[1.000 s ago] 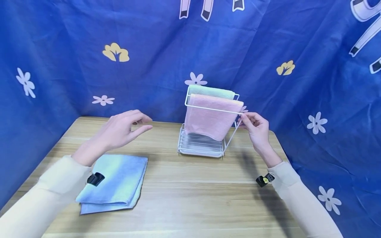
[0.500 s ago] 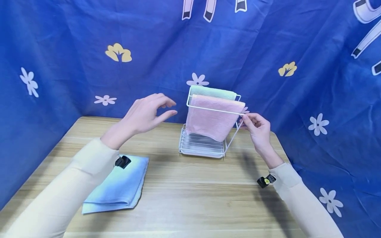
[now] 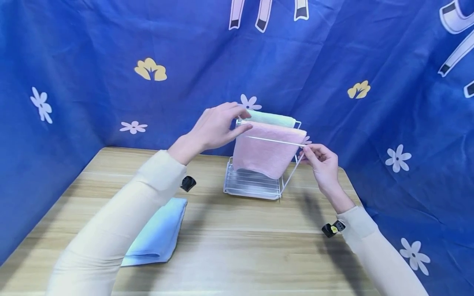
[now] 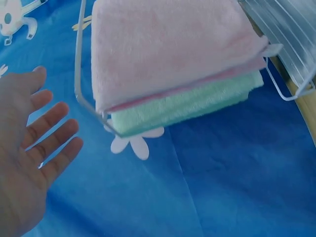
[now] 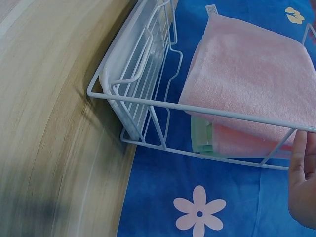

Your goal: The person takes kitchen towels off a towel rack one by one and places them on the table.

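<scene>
My left hand point(image 3: 224, 125) is raised at the left end of a white wire rack point(image 3: 252, 189). In the left wrist view that hand point(image 4: 34, 143) has its fingers spread, and a gap separates it from the rack's side rod point(image 4: 78, 59). My right hand point(image 3: 324, 166) pinches the rack's upper right front corner between thumb and fingers. A pink towel point(image 3: 270, 152) hangs over the upper part of the rack. Behind it hangs a pale green towel point(image 3: 272, 119). The right wrist view shows the rack's rail point(image 5: 222, 115) running to my fingertips, with the pink towel point(image 5: 252, 74) beyond.
A folded blue cloth point(image 3: 159, 236) lies on the wooden table point(image 3: 237, 255) at the left, partly covered by my left sleeve point(image 3: 122, 222). A tray with wires forms the rack's base. A blue patterned curtain point(image 3: 192, 61) stands behind the table and along its sides.
My left hand has moved right and upward, from above the blue cloth to the rack's left end. My right hand keeps its pinch on the corner. The towels stay on the rack.
</scene>
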Available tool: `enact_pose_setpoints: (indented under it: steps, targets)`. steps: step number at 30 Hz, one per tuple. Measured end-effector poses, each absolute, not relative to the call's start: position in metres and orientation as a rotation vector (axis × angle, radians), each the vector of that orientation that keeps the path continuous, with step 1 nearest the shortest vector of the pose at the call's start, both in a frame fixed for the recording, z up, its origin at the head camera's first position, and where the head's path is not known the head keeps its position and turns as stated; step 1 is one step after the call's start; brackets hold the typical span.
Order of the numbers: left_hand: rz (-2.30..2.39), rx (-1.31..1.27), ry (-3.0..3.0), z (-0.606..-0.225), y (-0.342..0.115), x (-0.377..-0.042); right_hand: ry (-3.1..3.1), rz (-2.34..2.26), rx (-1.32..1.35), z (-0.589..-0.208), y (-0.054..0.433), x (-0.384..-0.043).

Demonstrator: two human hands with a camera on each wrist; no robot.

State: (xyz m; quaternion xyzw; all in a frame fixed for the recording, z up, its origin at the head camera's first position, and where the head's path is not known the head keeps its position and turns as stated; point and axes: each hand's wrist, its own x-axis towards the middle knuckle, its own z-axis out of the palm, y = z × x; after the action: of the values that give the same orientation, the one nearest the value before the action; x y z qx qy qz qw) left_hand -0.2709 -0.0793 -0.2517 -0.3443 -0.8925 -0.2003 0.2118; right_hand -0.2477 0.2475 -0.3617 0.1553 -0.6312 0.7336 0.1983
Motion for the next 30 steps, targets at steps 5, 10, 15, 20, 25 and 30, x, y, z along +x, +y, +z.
enact_pose_setpoints:
  steps: [5,10,15,20,25,30]
  targets:
    - [-0.561,-0.975,-2.508,-0.250,-0.061,-0.282,-1.768,2.049,0.432,-0.361,0.248,-0.248]
    - [-0.583,-0.987,-2.536,-0.251,-0.048,-0.293,-1.770,2.050,0.432,-0.360,0.247,-0.247]
    - [-0.610,-0.989,-2.575,-0.253,-0.038,-0.304,-1.761,2.049,0.441,-0.360,0.248,-0.248]
    - [-0.687,-0.989,-2.629,-0.256,-0.032,-0.312,-1.757,2.059,0.447,-0.360,0.248,-0.247]
    - [-0.762,-0.983,-2.658,-0.259,-0.030,-0.315,-1.754,2.069,0.452,-0.362,0.249,-0.247]
    - [-0.774,-0.984,-2.702,-0.261,-0.028,-0.317,-1.760,2.066,0.450,-0.362,0.249,-0.247]
